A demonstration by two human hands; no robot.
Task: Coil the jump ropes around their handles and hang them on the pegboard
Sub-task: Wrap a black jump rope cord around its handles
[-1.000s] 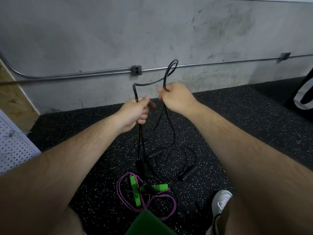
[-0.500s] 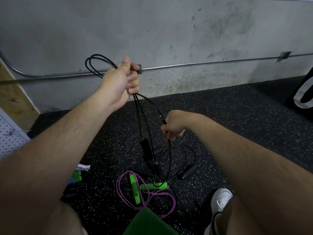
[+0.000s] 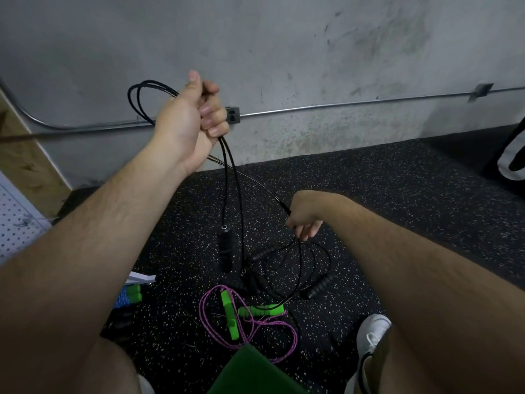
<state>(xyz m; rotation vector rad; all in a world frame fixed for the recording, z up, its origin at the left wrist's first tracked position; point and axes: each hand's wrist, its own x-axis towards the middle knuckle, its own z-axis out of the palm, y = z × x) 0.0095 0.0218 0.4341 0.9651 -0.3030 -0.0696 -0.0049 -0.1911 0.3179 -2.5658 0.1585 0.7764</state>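
My left hand [image 3: 193, 120] is raised and grips a bundle of the black jump rope [image 3: 227, 172]; loops stick out to its left, and strands hang down to a dangling black handle [image 3: 225, 248]. My right hand [image 3: 304, 216] is lower and pinches a strand of the same rope that runs up to the left hand. More black rope and black handles [image 3: 318, 285] lie tangled on the floor below. A pink rope [image 3: 250, 325] with green handles [image 3: 228, 314] lies nearer me. The white pegboard [image 3: 14, 223] shows at the left edge.
A grey concrete wall [image 3: 284, 52] with a metal conduit and outlet box stands ahead. Speckled black rubber flooring [image 3: 397, 194] is all around. A blue-and-green item [image 3: 129, 297] lies by my left arm. My white shoe [image 3: 372, 334] and a green object [image 3: 250, 371] are at the bottom.
My left hand lifted up and left with gathered loops of black rope. My right hand dropped low and slid down a strand. A black handle rose off the floor.
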